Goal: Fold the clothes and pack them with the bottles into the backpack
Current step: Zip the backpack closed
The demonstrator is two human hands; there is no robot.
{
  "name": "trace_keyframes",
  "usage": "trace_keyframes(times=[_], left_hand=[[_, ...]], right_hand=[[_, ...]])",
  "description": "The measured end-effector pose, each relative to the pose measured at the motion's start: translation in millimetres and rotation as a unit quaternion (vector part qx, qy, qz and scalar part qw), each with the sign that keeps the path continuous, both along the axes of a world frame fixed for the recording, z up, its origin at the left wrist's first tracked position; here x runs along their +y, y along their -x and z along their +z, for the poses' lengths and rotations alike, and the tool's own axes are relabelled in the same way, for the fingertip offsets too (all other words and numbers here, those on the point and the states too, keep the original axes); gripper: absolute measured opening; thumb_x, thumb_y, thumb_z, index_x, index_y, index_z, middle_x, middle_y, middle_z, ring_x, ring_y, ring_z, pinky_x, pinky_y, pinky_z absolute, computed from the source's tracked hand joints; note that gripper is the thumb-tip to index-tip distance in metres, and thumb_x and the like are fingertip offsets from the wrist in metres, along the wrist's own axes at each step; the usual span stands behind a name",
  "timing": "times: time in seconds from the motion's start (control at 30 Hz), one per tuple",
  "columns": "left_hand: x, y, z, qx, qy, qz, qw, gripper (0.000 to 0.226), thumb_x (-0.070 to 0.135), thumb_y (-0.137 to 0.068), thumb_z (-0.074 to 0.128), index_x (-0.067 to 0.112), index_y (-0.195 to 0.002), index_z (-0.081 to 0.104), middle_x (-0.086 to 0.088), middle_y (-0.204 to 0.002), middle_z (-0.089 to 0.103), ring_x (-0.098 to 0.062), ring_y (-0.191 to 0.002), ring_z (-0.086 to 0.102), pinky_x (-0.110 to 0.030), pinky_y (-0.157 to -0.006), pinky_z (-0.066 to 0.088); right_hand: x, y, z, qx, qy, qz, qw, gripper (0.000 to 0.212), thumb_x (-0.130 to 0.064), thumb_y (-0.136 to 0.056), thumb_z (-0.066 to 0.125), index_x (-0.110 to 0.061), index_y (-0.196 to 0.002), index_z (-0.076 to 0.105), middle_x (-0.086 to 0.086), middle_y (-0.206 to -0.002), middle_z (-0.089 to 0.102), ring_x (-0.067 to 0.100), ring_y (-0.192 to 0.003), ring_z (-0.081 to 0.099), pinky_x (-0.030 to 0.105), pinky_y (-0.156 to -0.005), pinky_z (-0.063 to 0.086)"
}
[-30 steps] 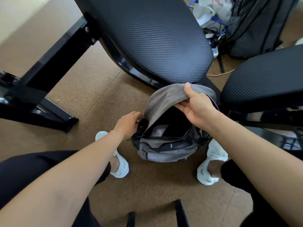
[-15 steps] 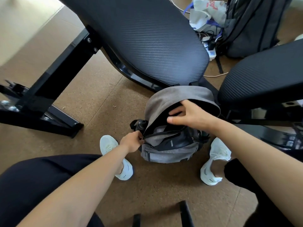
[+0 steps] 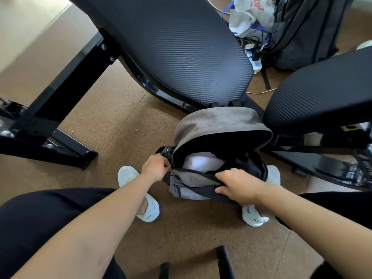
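A grey backpack (image 3: 217, 125) stands on the floor between my feet, its top flap standing up and its main compartment open. Folded white clothing (image 3: 203, 162) lies inside the opening. A dark bottle top (image 3: 168, 152) sticks out of the left side pocket. My left hand (image 3: 155, 167) pinches the zipper at the left end of the opening. My right hand (image 3: 237, 184) grips the front rim of the opening, fingers curled over the edge.
A black padded bench (image 3: 181, 47) slopes over the backpack from the upper left, and a second black pad (image 3: 322, 91) sits at the right. Its black metal frame (image 3: 50, 109) crosses the floor at the left. A dark backpack (image 3: 306, 31), a plastic bag (image 3: 249, 15) and a power strip (image 3: 254, 59) lie behind.
My right hand let go of the top flap and came down to the front rim of the opening. My left hand slid lower along the left side to the zipper.
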State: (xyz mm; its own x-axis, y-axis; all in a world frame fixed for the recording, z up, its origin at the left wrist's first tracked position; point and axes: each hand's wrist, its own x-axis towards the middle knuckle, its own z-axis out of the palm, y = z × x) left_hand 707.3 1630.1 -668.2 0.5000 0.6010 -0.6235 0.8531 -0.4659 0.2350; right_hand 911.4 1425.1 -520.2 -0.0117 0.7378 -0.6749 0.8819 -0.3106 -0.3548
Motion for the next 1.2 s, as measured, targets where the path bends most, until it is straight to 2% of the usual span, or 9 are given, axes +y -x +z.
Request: trace_keyframes(times=[0.13,0.27,0.4,0.5,0.57,0.73,0.87,1.0,1.2], left_hand=[[8.9,-7.6,15.9,0.020,0.067,0.033,0.997,0.036,0.042,-0.101,0.059,0.019,-0.077,0.073,-0.005,-0.078,0.070,-0.024,-0.075,0.065,-0.033,-0.067,0.047],[6.9,-7.4,31.6,0.025,0.136,0.100,0.985,0.042,0.031,-0.109,0.047,0.009,-0.097,0.080,-0.028,-0.109,0.068,-0.018,-0.066,0.056,-0.032,-0.063,0.044],[2.8,-4.9,25.1,0.014,0.167,0.233,0.958,0.017,0.020,-0.096,0.069,0.009,-0.084,0.069,-0.015,-0.085,0.064,-0.020,-0.074,0.059,-0.032,-0.071,0.047],[3.2,7.7,17.8,-0.016,0.167,0.322,0.932,0.028,0.019,-0.084,0.081,0.005,-0.107,0.074,-0.011,-0.103,0.071,-0.027,-0.099,0.067,-0.035,-0.085,0.050],[1.2,13.7,20.7,-0.027,0.194,0.314,0.929,0.029,0.023,-0.082,0.084,0.008,-0.106,0.076,-0.008,-0.104,0.072,-0.025,-0.104,0.066,-0.037,-0.088,0.048],[-5.2,5.5,33.2,-0.029,0.235,0.293,0.926,0.009,0.015,-0.081,0.075,0.012,-0.078,0.067,0.000,-0.072,0.064,-0.015,-0.067,0.053,-0.029,-0.065,0.043],[-6.3,-1.2,29.3,-0.039,0.232,0.331,0.914,0.029,0.036,-0.100,0.060,0.009,-0.101,0.071,-0.007,-0.091,0.079,-0.014,-0.060,0.058,-0.025,-0.053,0.039],[-9.8,-2.1,19.2,-0.066,0.232,0.295,0.924,0.033,0.036,-0.105,0.054,0.007,-0.095,0.066,-0.007,-0.080,0.067,-0.015,-0.061,0.056,-0.018,-0.044,0.040],[-8.9,-1.5,19.4,-0.089,0.234,0.227,0.941,0.032,0.028,-0.108,0.048,0.010,-0.085,0.060,-0.001,-0.065,0.049,-0.016,-0.057,0.044,-0.028,-0.054,0.036]], right_hand=[[-5.6,3.7,-2.0,0.014,-0.042,-0.036,0.998,0.017,-0.034,-0.105,0.051,-0.019,-0.111,0.054,0.007,-0.111,0.068,0.031,-0.102,0.065,0.042,-0.082,0.051],[-9.2,5.6,6.3,-0.001,-0.068,-0.045,0.997,0.020,-0.036,-0.104,0.052,-0.022,-0.118,0.053,0.006,-0.110,0.068,0.031,-0.102,0.065,0.042,-0.081,0.052],[-17.2,13.6,12.8,-0.009,-0.099,-0.046,0.994,0.012,-0.035,-0.102,0.056,-0.024,-0.105,0.052,0.002,-0.108,0.067,0.027,-0.102,0.064,0.043,-0.082,0.053],[-22.2,15.2,15.4,-0.017,-0.117,-0.050,0.992,0.011,-0.034,-0.102,0.056,-0.024,-0.104,0.052,0.000,-0.109,0.065,0.024,-0.103,0.063,0.040,-0.083,0.053],[-26.7,16.4,14.9,-0.020,-0.115,-0.055,0.992,0.015,-0.034,-0.102,0.056,-0.023,-0.112,0.055,-0.001,-0.111,0.064,0.023,-0.105,0.062,0.038,-0.084,0.054],[-28.5,16.2,13.5,-0.012,-0.093,-0.059,0.994,0.020,-0.033,-0.102,0.056,-0.024,-0.120,0.056,-0.001,-0.115,0.064,0.023,-0.107,0.063,0.036,-0.083,0.053],[-22.8,11.3,14.2,0.004,-0.078,-0.068,0.995,0.011,-0.032,-0.102,0.058,-0.025,-0.111,0.057,-0.001,-0.109,0.066,0.024,-0.102,0.064,0.039,-0.083,0.054],[-19.3,4.6,13.0,0.015,-0.069,-0.074,0.995,0.006,-0.031,-0.102,0.058,-0.028,-0.104,0.054,-0.002,-0.105,0.065,0.024,-0.099,0.064,0.035,-0.078,0.050],[-13.9,-4.0,10.2,0.006,-0.066,-0.078,0.995,0.015,-0.033,-0.102,0.057,-0.030,-0.093,0.046,-0.003,-0.097,0.061,0.025,-0.096,0.065,0.034,-0.074,0.048]])
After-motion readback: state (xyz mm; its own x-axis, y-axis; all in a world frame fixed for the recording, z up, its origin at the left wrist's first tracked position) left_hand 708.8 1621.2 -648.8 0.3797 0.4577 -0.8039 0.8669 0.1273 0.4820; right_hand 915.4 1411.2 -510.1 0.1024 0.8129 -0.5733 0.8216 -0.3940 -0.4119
